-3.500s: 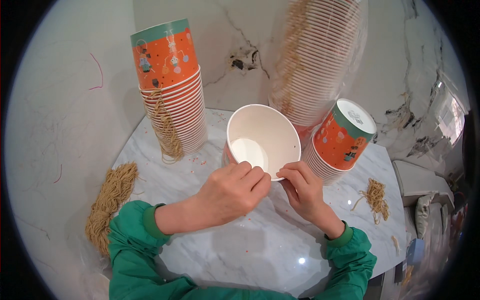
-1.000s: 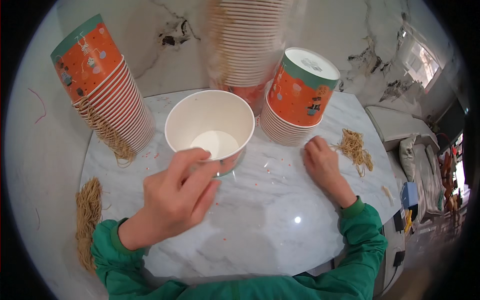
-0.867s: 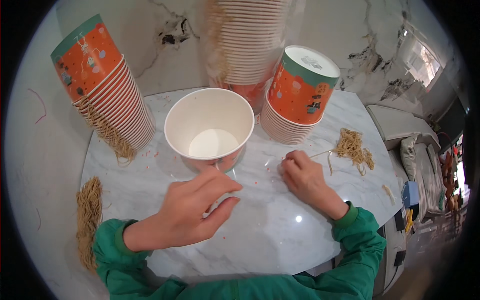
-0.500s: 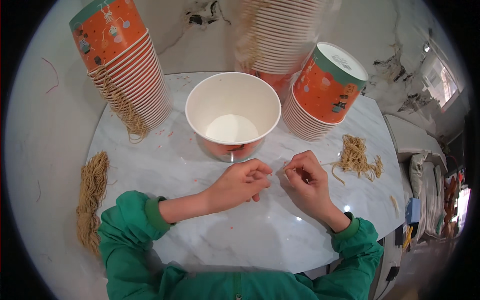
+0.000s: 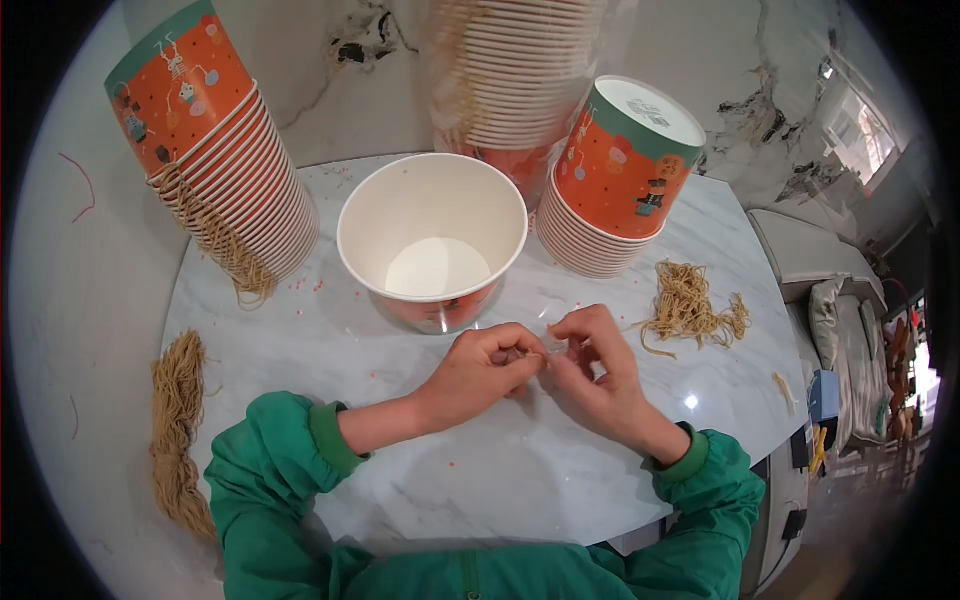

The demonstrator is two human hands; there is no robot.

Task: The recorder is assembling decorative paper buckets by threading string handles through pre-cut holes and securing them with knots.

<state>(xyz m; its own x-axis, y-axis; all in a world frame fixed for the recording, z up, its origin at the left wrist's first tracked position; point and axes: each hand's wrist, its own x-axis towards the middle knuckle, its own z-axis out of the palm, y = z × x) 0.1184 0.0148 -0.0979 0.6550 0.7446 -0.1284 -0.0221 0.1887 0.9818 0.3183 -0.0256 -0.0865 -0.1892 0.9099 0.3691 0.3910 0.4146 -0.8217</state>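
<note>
My left hand and my right hand meet just in front of a white-lined paper bucket. Left thumb and forefinger are pinched together, and the right fingers curl in against them. Whatever sits between the fingertips is too small to name. The bucket stands upright, its inside bare and its outside orange and green. Right of my hands lies a loose heap of tan string. A long bundle of the same tan string rests at the table's left edge.
Upside-down paper buckets form a tall stack at the left, with tan strands draped down it. A shorter stack stands at the right, and a plastic-wrapped one behind. Small red bits dot the marbled table.
My two hands have come together, fingertips now meeting. The left thumb and forefinger have closed to a pinch. The whole view has shifted slightly, so the buckets appear further left.
</note>
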